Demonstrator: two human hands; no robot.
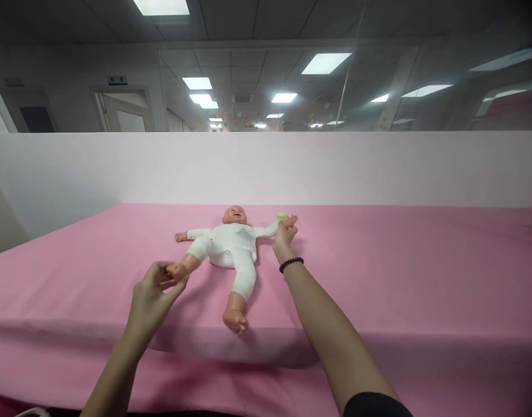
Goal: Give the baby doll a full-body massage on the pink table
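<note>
A baby doll (233, 240) with a white cloth body lies on its back on the pink-covered table, head toward the wall. Its limbs are spread, and one bare foot rests near the table's front edge. My left hand (155, 292) is closed around the doll's foot on the left side, holding that leg raised. At the doll's arm on the right side, my right hand (285, 236) grips near the wrist, and the doll's small hand sticks out past my fingers. Just behind that arm is a small light-green object (281, 216), partly hidden; its kind is unclear.
The pink cloth (400, 272) covers the table and drops over its front edge. A low white wall (266, 168) runs along the back, with a glass pane (257, 87) above it reflecting ceiling lights and a door.
</note>
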